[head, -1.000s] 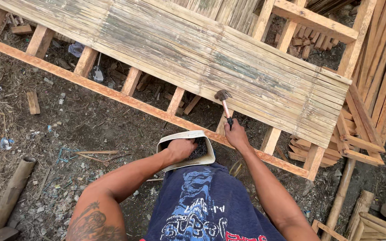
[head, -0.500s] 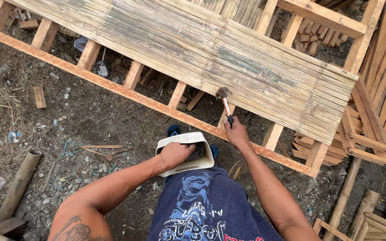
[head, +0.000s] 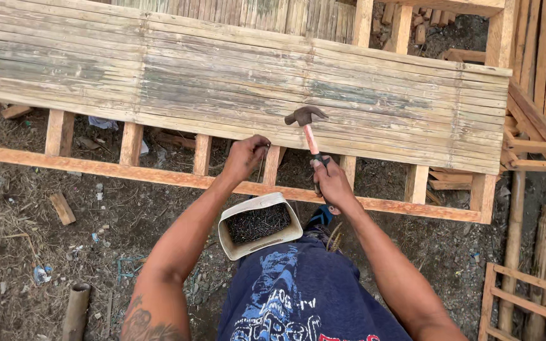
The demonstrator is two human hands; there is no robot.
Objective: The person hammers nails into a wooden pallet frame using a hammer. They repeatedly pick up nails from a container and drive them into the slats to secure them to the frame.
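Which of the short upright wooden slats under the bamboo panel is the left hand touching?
The slat just left of the hammer; the left hand rests at its top.

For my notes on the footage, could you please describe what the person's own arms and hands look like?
Both arms are bare, with no sleeves, gloves, watch or rings visible on the left hand or right hand. A dark tattoo marks the upper left arm.
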